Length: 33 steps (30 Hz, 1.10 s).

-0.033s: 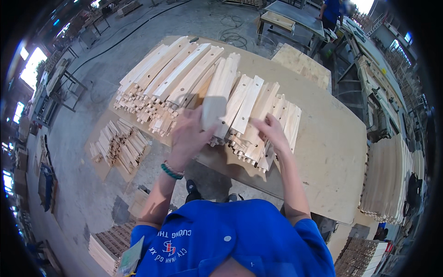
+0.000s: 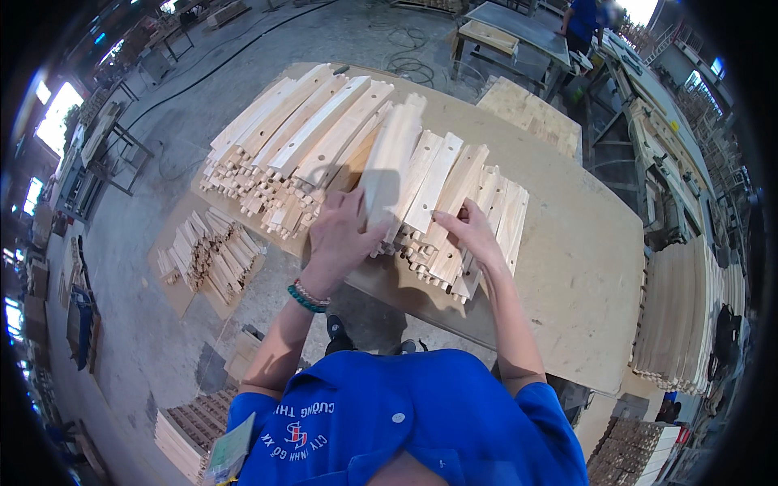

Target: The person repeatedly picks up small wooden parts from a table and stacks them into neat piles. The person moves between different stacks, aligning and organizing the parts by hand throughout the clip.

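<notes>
My left hand [image 2: 342, 235], a beaded bracelet on its wrist, is closed round the near end of a few pale wooden slats [image 2: 392, 150]. They stand raised above the others, and their lower ends are partly hidden by the hand. My right hand [image 2: 476, 233] has its thumb and curled forefinger apart over the right-hand pile of slats [image 2: 468, 182]. The thumb touches the near end of a whitish slat [image 2: 435, 182]; no slat is visibly lifted by this hand. Many slats have round dowel-like ends and dark holes or spots.
A larger slat pile [image 2: 300, 121] covers the left of the brown board-topped table [image 2: 579, 243]. Loose short pieces [image 2: 212, 255] lie lower at left. Stacked curved slats [image 2: 674, 316] stand at right. A person in blue [image 2: 581, 20] is by a far workbench [image 2: 519, 28].
My right hand has shifted slightly left, bringing its thumb onto the whitish slat. My left hand and the slats in it have moved slightly to the right.
</notes>
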Each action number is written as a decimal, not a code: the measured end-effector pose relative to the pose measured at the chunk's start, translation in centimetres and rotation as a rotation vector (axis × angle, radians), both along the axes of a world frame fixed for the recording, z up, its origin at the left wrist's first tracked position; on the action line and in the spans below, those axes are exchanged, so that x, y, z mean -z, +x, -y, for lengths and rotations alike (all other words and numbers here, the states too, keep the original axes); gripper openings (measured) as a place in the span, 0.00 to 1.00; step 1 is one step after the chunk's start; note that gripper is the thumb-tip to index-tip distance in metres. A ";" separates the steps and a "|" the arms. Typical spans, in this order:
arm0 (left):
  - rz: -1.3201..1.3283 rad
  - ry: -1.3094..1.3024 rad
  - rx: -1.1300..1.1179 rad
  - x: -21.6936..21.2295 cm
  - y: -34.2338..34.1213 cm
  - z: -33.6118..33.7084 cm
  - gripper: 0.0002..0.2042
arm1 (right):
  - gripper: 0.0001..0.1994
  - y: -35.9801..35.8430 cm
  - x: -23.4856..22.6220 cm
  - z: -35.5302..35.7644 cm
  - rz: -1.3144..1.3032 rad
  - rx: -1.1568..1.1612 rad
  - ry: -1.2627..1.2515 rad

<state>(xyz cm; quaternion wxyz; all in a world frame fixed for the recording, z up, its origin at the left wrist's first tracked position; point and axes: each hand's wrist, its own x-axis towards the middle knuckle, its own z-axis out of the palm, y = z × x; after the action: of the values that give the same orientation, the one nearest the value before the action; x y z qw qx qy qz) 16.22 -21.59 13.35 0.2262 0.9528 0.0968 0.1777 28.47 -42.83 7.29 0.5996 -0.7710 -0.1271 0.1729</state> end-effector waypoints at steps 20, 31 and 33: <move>-0.869 -0.878 0.393 -1.8 8.6 0.4 0.29 | 0.31 1.5 -0.5 0.2 -0.697 -0.028 0.839; -0.171 -1.228 0.371 -0.4 4.5 2.6 0.35 | 0.29 -2.6 -0.8 1.2 -0.540 0.032 0.813; -0.199 -1.023 0.326 -3.4 2.0 2.4 0.48 | 0.28 -4.4 -1.5 2.7 -0.413 0.123 0.678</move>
<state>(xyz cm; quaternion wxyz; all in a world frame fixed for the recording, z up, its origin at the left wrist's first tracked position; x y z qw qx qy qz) 18.21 -23.96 16.73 0.6751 0.7362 0.0430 -0.0205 24.02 -45.56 8.78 0.8422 -0.4845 -0.0074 0.2365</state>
